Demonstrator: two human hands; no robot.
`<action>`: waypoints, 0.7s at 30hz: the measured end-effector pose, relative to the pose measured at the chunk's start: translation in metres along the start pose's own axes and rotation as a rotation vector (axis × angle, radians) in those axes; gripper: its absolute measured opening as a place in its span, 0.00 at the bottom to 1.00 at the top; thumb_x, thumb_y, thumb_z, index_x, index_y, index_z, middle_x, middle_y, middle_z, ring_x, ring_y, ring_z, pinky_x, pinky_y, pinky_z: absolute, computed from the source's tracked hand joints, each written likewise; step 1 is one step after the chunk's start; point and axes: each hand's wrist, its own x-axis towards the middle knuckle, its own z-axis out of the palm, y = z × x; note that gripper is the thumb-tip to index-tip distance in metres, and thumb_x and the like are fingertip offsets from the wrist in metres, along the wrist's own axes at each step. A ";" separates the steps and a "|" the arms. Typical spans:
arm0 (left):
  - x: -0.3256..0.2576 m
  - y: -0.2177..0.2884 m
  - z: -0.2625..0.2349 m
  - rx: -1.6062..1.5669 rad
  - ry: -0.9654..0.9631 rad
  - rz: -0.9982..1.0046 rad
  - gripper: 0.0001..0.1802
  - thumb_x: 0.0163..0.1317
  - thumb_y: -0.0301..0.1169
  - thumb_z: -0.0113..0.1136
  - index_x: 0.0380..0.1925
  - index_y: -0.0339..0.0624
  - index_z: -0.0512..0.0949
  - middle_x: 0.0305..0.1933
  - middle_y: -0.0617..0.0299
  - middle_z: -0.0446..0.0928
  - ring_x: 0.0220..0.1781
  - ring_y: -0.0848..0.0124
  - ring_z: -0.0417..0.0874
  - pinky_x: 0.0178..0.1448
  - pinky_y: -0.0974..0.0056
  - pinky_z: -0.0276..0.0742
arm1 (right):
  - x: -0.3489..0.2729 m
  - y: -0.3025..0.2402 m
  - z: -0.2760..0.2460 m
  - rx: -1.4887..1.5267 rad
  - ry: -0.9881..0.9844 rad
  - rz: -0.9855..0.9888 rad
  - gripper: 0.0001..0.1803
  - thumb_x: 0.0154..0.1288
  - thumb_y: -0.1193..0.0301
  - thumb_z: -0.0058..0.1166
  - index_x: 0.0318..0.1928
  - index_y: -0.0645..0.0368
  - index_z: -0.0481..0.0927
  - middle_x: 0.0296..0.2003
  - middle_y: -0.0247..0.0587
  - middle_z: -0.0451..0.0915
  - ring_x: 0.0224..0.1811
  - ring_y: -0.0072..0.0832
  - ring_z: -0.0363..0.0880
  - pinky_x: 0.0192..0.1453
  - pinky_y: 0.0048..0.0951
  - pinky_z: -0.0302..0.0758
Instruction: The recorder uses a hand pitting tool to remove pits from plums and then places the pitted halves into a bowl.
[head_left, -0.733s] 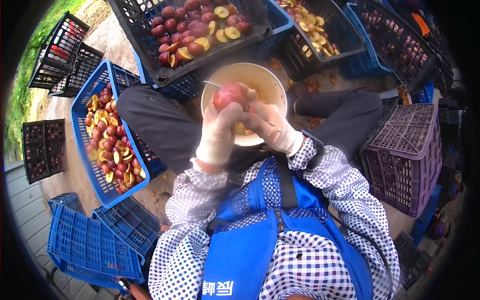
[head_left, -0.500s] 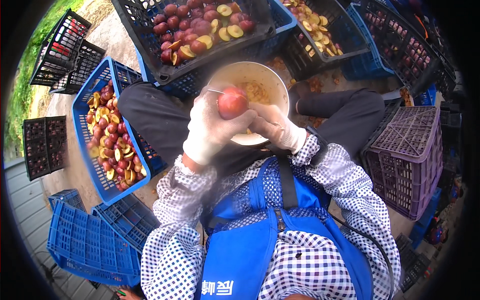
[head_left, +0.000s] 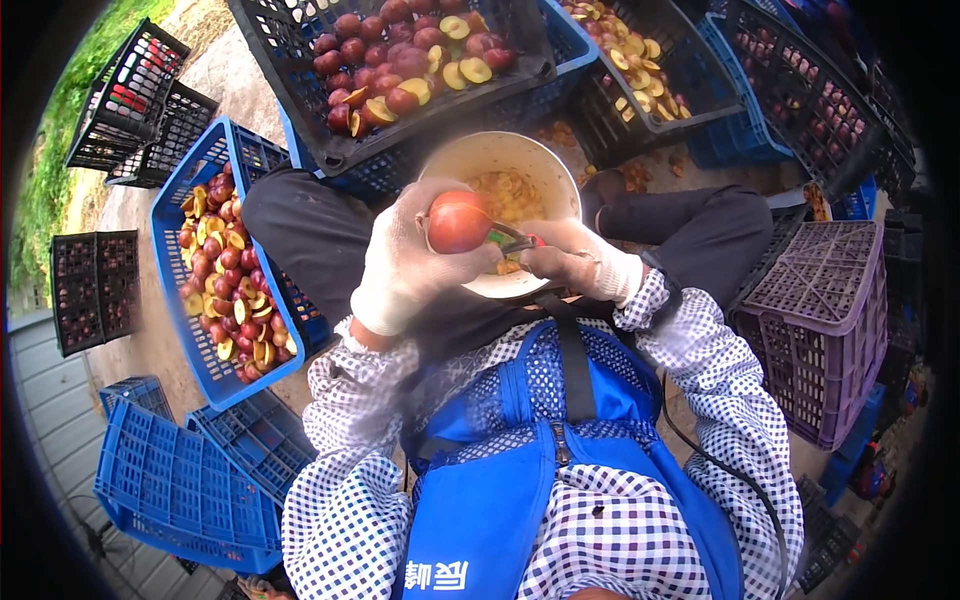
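Over the cream-coloured bucket, my gloved left hand holds a whole red plum, its fingers wrapped round it. My right hand, also gloved, is closed on a small knife whose metal part reaches toward the plum's right side. Specks of red and green show by its handle. Whether the blade has entered the fruit is hard to see. Inside the bucket lie yellowish-brown fruit scraps, partly hidden by my hands.
Ahead, a black crate holds whole and halved plums. To the left stands a blue crate of cut plums. Another black crate with halves is at the far right, and a purple crate stands at my right. Blue crates lie lower left.
The plum has turned and shifted slightly left and down in my left hand. My right hand has moved right, away from the plum, bringing the knife into clearer view.
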 end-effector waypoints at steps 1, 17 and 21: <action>-0.002 0.000 -0.006 -0.005 0.019 -0.034 0.31 0.42 0.29 0.77 0.49 0.35 0.79 0.43 0.60 0.80 0.45 0.73 0.81 0.54 0.66 0.77 | -0.005 -0.002 -0.008 -0.064 -0.029 0.097 0.15 0.70 0.63 0.56 0.47 0.62 0.80 0.34 0.37 0.81 0.37 0.22 0.78 0.41 0.29 0.74; 0.011 -0.003 0.035 0.172 0.281 0.476 0.32 0.69 0.41 0.50 0.68 0.35 0.64 0.58 0.55 0.75 0.59 0.63 0.77 0.65 0.61 0.71 | 0.058 -0.050 0.052 -0.268 0.662 -0.485 0.21 0.65 0.54 0.62 0.37 0.63 0.81 0.28 0.43 0.80 0.31 0.32 0.81 0.40 0.33 0.76; 0.006 -0.022 0.054 0.004 0.348 0.320 0.31 0.68 0.44 0.55 0.65 0.34 0.68 0.55 0.46 0.80 0.56 0.56 0.82 0.61 0.58 0.75 | 0.060 -0.035 0.054 -0.393 0.772 -0.545 0.21 0.63 0.54 0.63 0.35 0.62 0.81 0.28 0.45 0.81 0.32 0.34 0.82 0.40 0.34 0.77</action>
